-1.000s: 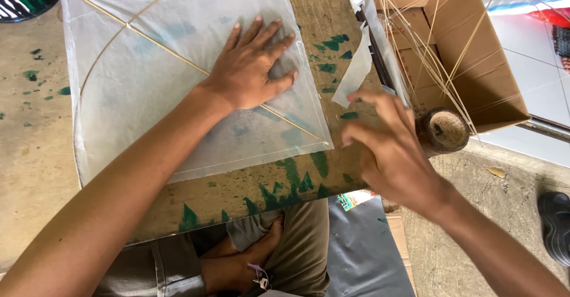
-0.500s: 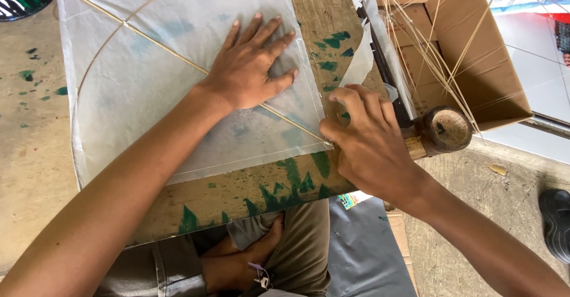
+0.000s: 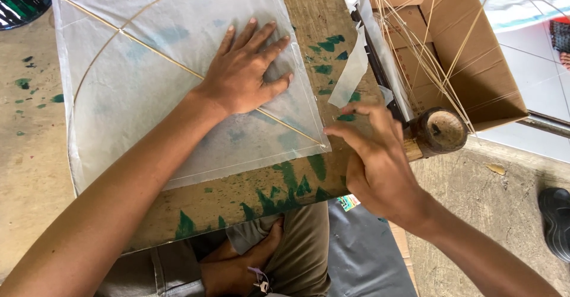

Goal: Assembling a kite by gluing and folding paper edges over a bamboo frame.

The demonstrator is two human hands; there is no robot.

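While left hand flattens kite | right hand at its corner edge

Thin white paper kite, w/ bamboo sticks, prob. flat on board.

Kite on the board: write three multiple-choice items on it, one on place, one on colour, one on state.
1. Where is the left hand?
A. flat on the kite
B. inside the box
C. on the floor

2. What colour are the paint marks on the board?
A. red
B. green
C. yellow

3. How are the right hand's fingers?
A. spread flat on the kite
B. clenched around a stick
C. pinched at the kite's corner

Key: 1 A, the palm and spread fingers press the paper; 2 B, green patches lie along the board's near edge; 3 C, the fingertips meet where the diagonal stick ends.
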